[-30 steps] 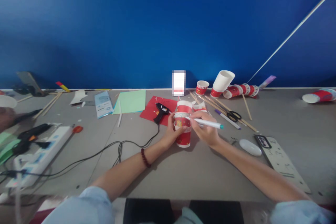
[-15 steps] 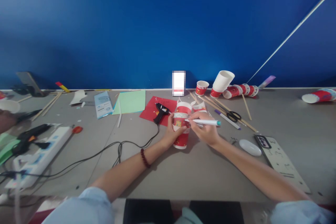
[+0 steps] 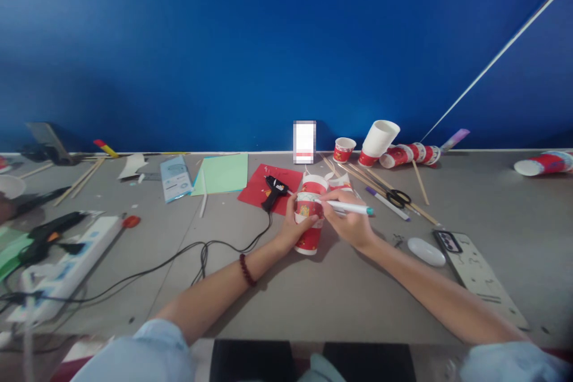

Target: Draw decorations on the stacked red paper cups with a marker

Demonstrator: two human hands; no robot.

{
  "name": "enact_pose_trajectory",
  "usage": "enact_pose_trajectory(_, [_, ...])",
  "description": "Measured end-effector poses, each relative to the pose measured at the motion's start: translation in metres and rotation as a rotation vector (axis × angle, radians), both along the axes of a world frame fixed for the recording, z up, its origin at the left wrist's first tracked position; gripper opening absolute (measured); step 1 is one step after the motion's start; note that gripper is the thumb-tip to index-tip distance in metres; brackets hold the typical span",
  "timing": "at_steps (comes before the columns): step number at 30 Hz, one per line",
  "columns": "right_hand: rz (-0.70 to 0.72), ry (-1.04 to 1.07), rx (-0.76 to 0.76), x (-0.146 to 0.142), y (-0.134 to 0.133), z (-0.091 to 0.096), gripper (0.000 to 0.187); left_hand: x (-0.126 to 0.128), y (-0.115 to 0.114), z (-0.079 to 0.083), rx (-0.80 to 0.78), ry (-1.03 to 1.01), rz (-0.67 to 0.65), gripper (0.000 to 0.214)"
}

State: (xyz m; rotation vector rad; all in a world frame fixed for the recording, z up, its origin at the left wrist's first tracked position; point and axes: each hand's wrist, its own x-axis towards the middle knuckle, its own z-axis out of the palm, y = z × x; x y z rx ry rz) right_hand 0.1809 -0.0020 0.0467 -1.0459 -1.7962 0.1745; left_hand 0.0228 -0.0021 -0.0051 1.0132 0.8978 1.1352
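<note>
A stack of red-and-white paper cups [image 3: 308, 243] lies in front of me, with my left hand [image 3: 294, 228] wrapped round its left side, thumb across the front. My right hand [image 3: 351, 224] grips a white marker with a teal end [image 3: 353, 208], its tip at the right side of the stack. Just behind, a black glue gun [image 3: 274, 191] rests on red paper [image 3: 250, 190]. Another cup piece, red and white, shows partly behind my right hand.
Scissors [image 3: 397, 197], a purple-ended marker [image 3: 389, 204], wooden sticks and more paper cups [image 3: 378, 142] lie back right. A phone [image 3: 486, 277] and white mouse [image 3: 427, 251] are at the right. Left are a power strip [image 3: 74, 265], a cable and another person's hand [image 3: 6, 209].
The marker in my right hand has shifted slightly, its teal end a little lower and to the left. My left hand keeps its hold. The other person's hand at far left has moved left.
</note>
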Motion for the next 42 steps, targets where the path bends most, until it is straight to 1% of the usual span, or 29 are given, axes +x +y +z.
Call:
enact_pose_trajectory(9, [0.026, 0.038, -0.044, 0.0035, 0.0001, 0.0021, 0.008, 0.0013, 0.0001, 0.0028, -0.003, -0.003, 0.043, 0.086])
enact_pose_trajectory(17, [0.090, 0.027, -0.015, 0.0016, 0.0004, 0.0022, 0.008, 0.0014, -0.0002, 0.0022, -0.004, -0.022, 0.048, 0.085])
enact_pose_trajectory(26, [0.059, 0.019, -0.025, 0.0011, 0.0004, 0.0017, 0.009, 0.0013, 0.0012, 0.0020, 0.023, 0.018, 0.054, 0.088])
enact_pose_trajectory(31, [0.008, 0.034, -0.029, 0.0004, 0.0005, 0.0011, 0.010, 0.0005, 0.0001, 0.0024, 0.024, 0.037, 0.038, 0.084])
enact_pose_trajectory(35, [-0.003, 0.033, -0.037, -0.0003, 0.0005, 0.0004, 0.010, 0.0006, 0.0001, 0.0008, 0.020, 0.036, 0.037, 0.084])
enact_pose_trajectory(42, [-0.019, 0.048, -0.032, 0.0004, 0.0003, 0.0004, 0.009, 0.0010, 0.0017, -0.0019, 0.057, 0.048, 0.056, 0.082])
